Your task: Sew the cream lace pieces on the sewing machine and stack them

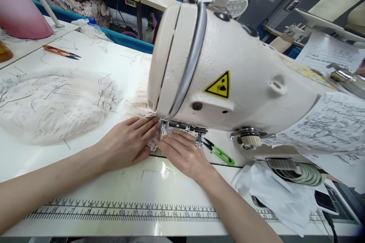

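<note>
A cream sewing machine [185,60] stands in front of me, and its head hides most of the stitching spot. Whitish lace fabric [154,143] lies under it, with more of the cloth reaching out behind. My left hand [132,140] rests flat on the lace just left of the needle area, fingers stretched toward the machine and thumb near the fabric's edge. Close by on the right, my right hand [182,152] also lies flat, its fingertips at the lace beside the presser parts. Small green thread snips [219,152] are just beyond that hand.
To the left lies a heap of sheer white fabric [57,106] with loose dark threads. Orange snips [61,52] are farther back. A ruler strip [137,211] runs along the front edge. White cloth [278,193] and a phone-like device [326,202] sit at right.
</note>
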A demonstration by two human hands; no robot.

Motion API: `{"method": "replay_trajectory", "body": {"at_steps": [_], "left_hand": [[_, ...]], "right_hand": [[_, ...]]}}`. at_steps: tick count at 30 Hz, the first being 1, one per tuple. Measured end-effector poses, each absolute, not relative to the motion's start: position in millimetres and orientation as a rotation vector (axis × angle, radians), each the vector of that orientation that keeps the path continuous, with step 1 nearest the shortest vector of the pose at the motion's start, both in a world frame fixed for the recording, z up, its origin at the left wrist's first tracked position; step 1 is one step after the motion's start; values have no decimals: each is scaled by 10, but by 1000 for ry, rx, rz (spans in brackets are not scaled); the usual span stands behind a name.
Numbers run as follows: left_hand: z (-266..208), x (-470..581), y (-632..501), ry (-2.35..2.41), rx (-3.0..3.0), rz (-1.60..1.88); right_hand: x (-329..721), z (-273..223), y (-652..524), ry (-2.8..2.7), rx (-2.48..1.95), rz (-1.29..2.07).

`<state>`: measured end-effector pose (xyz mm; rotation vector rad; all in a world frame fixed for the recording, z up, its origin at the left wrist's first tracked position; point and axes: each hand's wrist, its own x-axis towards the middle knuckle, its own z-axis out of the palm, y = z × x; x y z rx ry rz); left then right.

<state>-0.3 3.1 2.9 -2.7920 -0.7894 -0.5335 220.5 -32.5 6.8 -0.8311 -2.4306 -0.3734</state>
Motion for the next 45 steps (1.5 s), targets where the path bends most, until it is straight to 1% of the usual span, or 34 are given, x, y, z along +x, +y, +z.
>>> {"method": "replay_trajectory", "body": {"at_steps": [8, 13, 16, 21, 24, 29, 35, 45], "left_hand": [[10, 15, 20, -848, -2824, -528], [-28, 20, 7, -880, -2812, -456], [-40, 23, 0, -892, -2821, -472], [-8, 14, -20, -680, -2742, -633], [9, 2, -24, -560, -2791, -648], [5, -41, 23, -615, -2859, -674], [7, -59, 78, -662, -2895, -659], [1, -35, 100, -715, -2872, -640]], "right_hand": [[2274, 125, -295, -2496, -879, -342], [2292, 109, -294, -2437, -972, -438], [2309, 94, -297, -2441, -1023, -425], [2347, 67, -287, -2428, -1029, -335], [2328, 54, -280, -2428, -985, -273], [2222, 35, -288, -2410, -895, -219], [2162, -6, -325, -2368, -1002, -253], [2170, -39, -286, -2348, -1045, -213]]}}
